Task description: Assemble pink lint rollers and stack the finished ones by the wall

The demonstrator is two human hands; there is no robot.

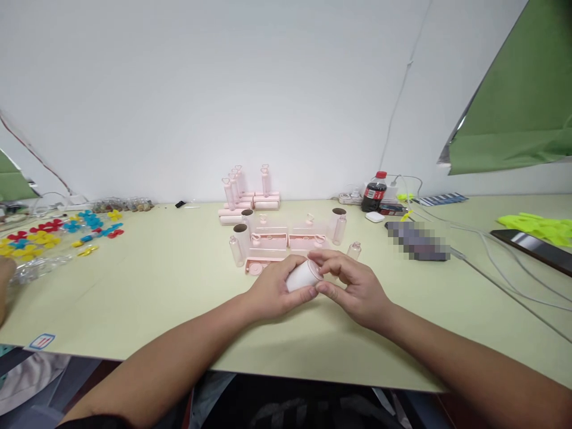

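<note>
My left hand (280, 287) is wrapped round a white roll (299, 278), held tilted above the table. A pink round cap (315, 270) sits at the roll's right end. The fingers and thumb of my right hand (351, 285) are curled against the rim of this cap. Just beyond my hands are open pink cases (268, 240) with small pink parts. Around them stand white rolls with cardboard cores (241, 238) and clear pink bottles (236, 251). One clear bottle (354, 250) is close behind my right hand.
Pink cases with upright clear handles (230, 193) are grouped by the wall. To the right are a cola bottle (374, 192), a blurred dark object (417, 241), cables and a phone (531, 247). Colourful plastic flower shapes (44, 237) lie left, near another person's arm (5, 283).
</note>
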